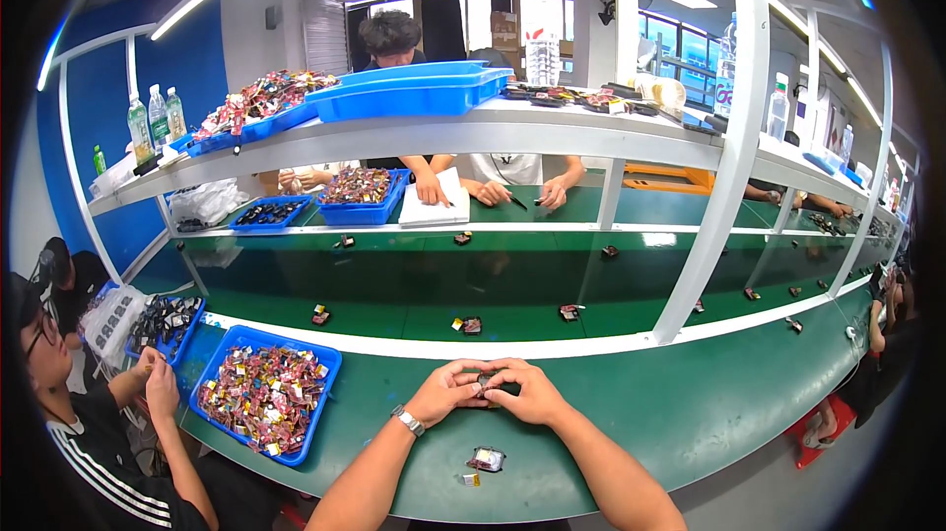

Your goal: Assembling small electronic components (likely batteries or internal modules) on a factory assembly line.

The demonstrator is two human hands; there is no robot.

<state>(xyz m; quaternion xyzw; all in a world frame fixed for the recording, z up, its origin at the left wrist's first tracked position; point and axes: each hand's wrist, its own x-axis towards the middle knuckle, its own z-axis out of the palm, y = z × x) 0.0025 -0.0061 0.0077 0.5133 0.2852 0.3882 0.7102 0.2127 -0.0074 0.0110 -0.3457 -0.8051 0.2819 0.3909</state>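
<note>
While both hands (490, 388) pinch, small part (490, 381) between

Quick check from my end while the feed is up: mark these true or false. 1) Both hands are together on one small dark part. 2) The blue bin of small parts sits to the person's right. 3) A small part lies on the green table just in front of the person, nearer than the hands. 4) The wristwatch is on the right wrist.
1) True: the left hand and right hand meet on a small dark part.
2) False: the blue bin sits to the person's left.
3) True: a small part lies on the green table nearer than the hands.
4) False: the wristwatch is on the left wrist.
</note>
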